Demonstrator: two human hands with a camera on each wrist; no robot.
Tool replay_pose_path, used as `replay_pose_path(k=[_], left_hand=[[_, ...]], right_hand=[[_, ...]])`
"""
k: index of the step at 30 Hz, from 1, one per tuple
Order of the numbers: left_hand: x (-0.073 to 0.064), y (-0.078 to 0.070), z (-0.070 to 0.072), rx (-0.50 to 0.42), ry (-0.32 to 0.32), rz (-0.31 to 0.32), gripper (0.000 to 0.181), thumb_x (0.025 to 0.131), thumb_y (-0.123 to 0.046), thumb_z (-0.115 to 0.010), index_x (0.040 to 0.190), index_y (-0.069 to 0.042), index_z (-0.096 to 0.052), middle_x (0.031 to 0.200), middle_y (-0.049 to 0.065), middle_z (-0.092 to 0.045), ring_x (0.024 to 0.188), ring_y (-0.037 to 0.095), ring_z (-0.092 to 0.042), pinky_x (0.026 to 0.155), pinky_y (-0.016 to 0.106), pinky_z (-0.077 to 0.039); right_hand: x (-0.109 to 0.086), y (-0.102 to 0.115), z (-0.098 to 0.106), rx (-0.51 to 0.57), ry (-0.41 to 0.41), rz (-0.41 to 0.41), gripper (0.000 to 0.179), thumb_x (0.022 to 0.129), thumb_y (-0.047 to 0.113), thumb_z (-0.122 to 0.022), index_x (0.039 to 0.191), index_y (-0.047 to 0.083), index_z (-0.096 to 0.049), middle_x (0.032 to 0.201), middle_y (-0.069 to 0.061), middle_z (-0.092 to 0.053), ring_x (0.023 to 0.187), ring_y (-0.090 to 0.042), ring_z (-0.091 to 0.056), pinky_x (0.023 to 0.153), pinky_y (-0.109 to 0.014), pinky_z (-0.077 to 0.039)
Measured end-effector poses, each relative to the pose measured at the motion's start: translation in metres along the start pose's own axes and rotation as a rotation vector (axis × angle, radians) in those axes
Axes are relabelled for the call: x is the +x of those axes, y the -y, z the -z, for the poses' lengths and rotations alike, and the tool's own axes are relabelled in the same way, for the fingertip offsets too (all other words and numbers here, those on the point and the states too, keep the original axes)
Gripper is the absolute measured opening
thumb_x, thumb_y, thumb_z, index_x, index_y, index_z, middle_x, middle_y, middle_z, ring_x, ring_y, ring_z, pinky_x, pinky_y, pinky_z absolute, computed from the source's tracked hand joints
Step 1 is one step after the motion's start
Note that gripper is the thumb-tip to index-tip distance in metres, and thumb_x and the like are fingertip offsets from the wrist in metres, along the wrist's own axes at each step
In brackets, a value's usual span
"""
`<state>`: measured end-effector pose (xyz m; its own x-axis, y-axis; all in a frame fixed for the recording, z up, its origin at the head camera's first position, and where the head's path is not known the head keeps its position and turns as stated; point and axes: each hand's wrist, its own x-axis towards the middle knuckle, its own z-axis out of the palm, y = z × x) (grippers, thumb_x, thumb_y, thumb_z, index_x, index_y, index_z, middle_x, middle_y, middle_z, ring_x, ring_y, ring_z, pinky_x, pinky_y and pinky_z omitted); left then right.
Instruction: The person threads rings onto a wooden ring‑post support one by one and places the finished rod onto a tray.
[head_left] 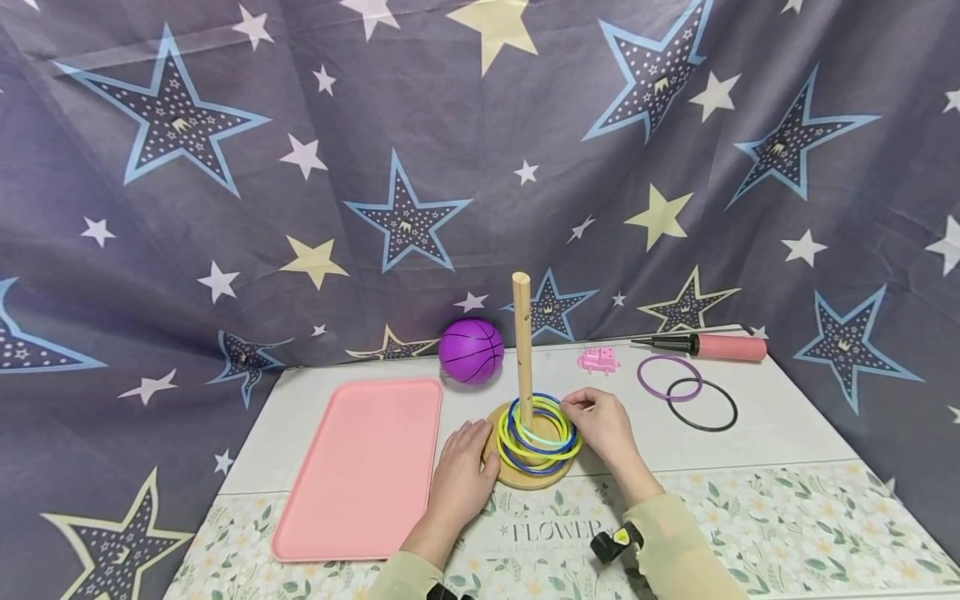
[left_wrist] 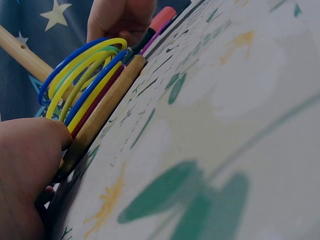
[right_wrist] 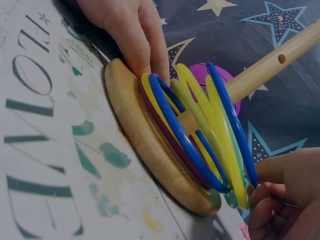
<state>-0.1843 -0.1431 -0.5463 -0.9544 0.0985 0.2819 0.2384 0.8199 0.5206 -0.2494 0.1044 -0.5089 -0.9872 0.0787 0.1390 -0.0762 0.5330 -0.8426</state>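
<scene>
In the head view a wooden post (head_left: 522, 350) stands upright on a round wooden base (head_left: 525, 480). Several blue, yellow and green rings (head_left: 540, 454) circle its lower part; a dark red ring (right_wrist: 167, 140) lies lowest, against the base. My right hand (head_left: 602, 422) pinches the top blue ring (right_wrist: 227, 107) at its right side, between thumb and fingertips. The upper rings sit tilted, raised on that side. My left hand (head_left: 465, 475) rests at the base's left edge, its fingers extended and its thumb touching the edge near the lowest rings.
A pink tray (head_left: 360, 475) lies left of the base. Behind the post are a purple ball (head_left: 471, 352) and a small pink toy (head_left: 598, 360). To the right lie a purple ring (head_left: 670, 377), a black ring (head_left: 702, 428) and a pink hand pump (head_left: 731, 347). A star-patterned curtain hangs behind.
</scene>
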Motion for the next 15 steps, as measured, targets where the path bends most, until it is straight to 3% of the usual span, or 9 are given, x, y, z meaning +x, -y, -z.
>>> replay_pose_path(k=[10, 15], left_hand=[[0.001, 0.001, -0.001, 0.007, -0.003, 0.000, 0.053, 0.107, -0.019, -0.066, 0.155, 0.002, -0.059, 0.159, 0.021, -0.058, 0.155, 0.042, -0.046, 0.133, 0.057, -0.029], [0.001, 0.002, -0.002, 0.008, -0.001, 0.003, 0.054, 0.106, -0.019, -0.066, 0.155, 0.001, -0.059, 0.159, 0.021, -0.058, 0.155, 0.042, -0.046, 0.133, 0.057, -0.029]], right_hand=[[-0.001, -0.001, 0.009, 0.012, -0.031, -0.011, 0.015, 0.099, 0.019, -0.080, 0.101, 0.005, -0.084, 0.089, -0.005, -0.075, 0.081, -0.021, -0.063, 0.074, -0.035, -0.050], [0.000, -0.005, 0.016, 0.031, -0.052, -0.029, 0.016, 0.099, 0.019, -0.081, 0.104, 0.005, -0.084, 0.090, -0.005, -0.075, 0.072, -0.017, -0.062, 0.068, -0.031, -0.050]])
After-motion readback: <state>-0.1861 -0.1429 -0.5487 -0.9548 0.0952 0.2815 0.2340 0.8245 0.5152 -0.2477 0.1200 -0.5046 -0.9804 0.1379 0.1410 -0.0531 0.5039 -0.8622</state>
